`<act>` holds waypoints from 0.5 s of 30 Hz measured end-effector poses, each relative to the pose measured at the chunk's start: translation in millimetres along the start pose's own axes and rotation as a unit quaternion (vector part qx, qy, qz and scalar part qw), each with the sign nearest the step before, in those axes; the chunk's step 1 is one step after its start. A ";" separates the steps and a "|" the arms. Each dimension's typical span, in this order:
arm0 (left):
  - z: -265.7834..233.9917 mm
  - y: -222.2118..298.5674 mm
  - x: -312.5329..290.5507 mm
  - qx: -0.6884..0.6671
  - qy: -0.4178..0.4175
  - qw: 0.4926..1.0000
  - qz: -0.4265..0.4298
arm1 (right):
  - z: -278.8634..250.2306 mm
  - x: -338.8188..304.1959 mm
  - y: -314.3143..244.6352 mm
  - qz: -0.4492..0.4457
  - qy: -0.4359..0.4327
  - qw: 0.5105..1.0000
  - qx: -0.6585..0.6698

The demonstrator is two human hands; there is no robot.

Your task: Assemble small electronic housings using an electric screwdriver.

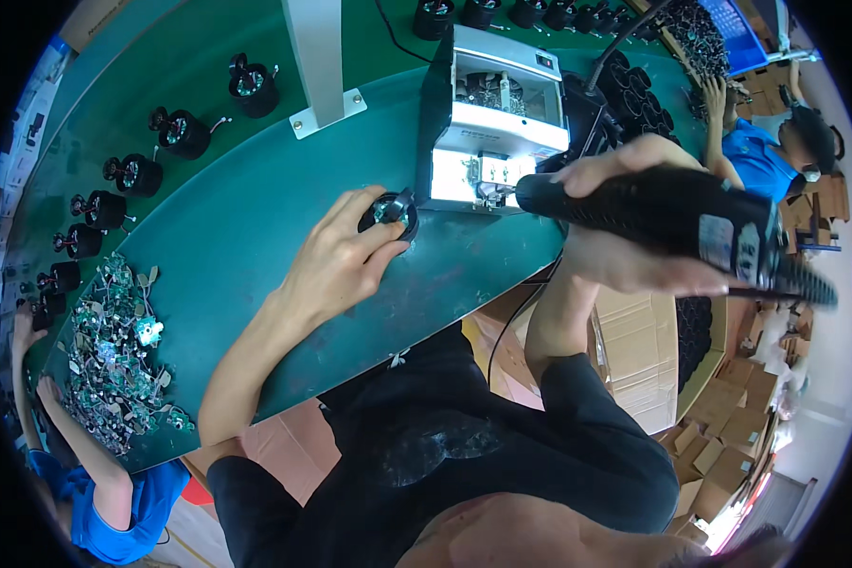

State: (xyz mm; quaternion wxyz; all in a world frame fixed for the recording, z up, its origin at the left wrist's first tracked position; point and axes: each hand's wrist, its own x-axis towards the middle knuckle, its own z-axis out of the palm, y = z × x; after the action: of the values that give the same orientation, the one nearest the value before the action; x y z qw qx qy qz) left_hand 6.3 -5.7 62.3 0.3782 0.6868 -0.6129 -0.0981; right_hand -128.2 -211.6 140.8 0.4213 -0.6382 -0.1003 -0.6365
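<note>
One bare left hand [343, 248] grasps a round black housing [399, 205], the right hand [615, 257] a black cylindrical power tool [667, 213], a boxy black-and-white machine [497, 125] between the two grips.

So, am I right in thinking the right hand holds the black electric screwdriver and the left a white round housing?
Not quite: the head view shows the round housing in the left hand is black, not white; the right hand does hold the electric screwdriver.
</note>
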 end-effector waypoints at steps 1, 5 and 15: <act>4.3 -2.0 -1.5 -0.015 0.015 1.000 0.003 | 0.5 -0.3 1.4 -0.005 -0.013 1.000 0.000; 27.1 -14.2 -17.1 -0.031 0.104 0.993 0.050 | 7.8 -1.5 -1.2 0.087 0.002 0.996 -0.018; 44.2 -25.2 -26.8 -0.098 0.166 0.979 0.069 | 34.9 -23.2 -37.8 0.136 0.040 0.977 0.160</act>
State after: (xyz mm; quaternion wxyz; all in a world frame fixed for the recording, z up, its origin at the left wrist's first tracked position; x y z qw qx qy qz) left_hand -6.9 0.3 6.6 0.5461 0.6092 -0.5748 -0.0160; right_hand -131.8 -155.3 141.2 0.6042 -0.5442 -0.0955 -0.5741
